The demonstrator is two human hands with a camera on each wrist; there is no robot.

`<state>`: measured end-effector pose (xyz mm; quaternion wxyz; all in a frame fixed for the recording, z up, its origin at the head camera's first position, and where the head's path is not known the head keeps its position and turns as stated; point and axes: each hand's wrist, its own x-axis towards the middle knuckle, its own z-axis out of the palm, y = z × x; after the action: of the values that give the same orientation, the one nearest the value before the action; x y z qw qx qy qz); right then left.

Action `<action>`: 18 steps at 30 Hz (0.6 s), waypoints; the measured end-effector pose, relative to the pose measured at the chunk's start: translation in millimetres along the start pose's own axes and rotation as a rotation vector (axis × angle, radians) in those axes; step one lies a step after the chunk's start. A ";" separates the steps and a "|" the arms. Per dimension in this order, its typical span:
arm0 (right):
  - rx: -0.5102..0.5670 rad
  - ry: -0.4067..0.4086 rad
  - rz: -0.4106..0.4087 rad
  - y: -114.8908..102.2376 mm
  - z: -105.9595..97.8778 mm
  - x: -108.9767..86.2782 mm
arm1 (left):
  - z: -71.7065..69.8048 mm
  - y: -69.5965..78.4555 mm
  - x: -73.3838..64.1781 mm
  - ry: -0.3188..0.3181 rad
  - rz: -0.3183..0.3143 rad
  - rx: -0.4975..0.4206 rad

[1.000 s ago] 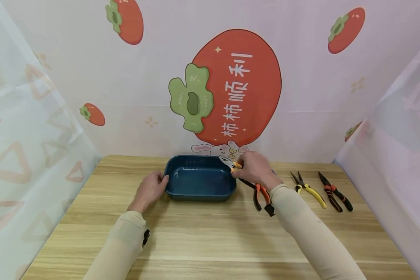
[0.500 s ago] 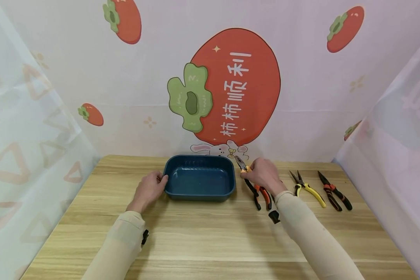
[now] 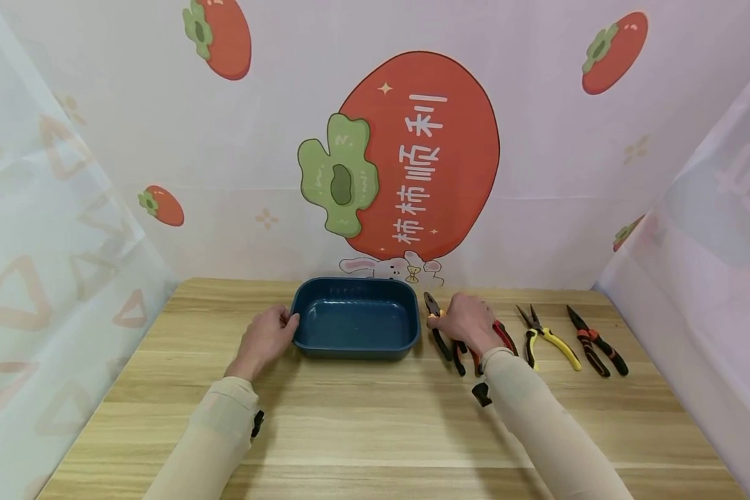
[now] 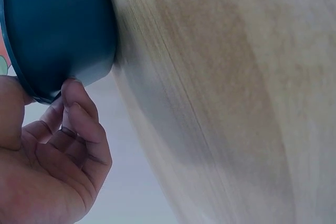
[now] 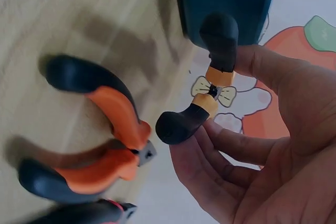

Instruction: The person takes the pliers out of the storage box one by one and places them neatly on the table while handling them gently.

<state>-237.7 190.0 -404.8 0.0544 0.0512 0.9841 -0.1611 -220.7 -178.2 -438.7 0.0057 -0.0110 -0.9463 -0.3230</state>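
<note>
My left hand (image 3: 264, 342) pinches the left rim of a dark blue rectangular basin (image 3: 356, 353), thumb inside the rim and fingers outside in the left wrist view. To the right of the basin, my right hand (image 3: 469, 321) holds combination pliers (image 3: 433, 304) with black and yellow-orange handles, jaws pointing away from me. In the right wrist view the thumb and fingers grip these pliers (image 5: 220, 77) at the yellow collars. Orange-and-black pliers (image 5: 113, 108) lie just beside them, partly under my right hand in the head view.
Red-handled pliers (image 3: 505, 336) lie partly hidden behind my right wrist. Further right on the wooden table (image 3: 362, 430) are yellow needle-nose pliers (image 3: 559, 344) and black-and-red pliers (image 3: 590, 337). A printed cloth (image 3: 537, 236) hangs behind the table.
My right hand has carried the pliers from over the basin's right rim rightward and down to beside it. The red-handled pliers have come into sight. My left hand stays on the rim.
</note>
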 end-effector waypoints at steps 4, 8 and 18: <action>0.030 -0.008 0.016 -0.6 7.6 -0.6 | 0.4 0.3 -0.5 -0.005 -0.005 0.003; 0.065 0.001 0.020 -2.3 13.9 -0.2 | 0.6 0.5 -0.5 -0.004 -0.010 0.002; 0.053 0.020 0.043 -3.7 29.1 3.3 | 1.4 0.7 -0.2 0.001 -0.008 -0.002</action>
<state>-238.7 177.3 -431.4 0.0467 0.0756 0.9787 -0.1852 -220.5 -176.8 -439.4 0.0050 -0.0068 -0.9460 -0.3242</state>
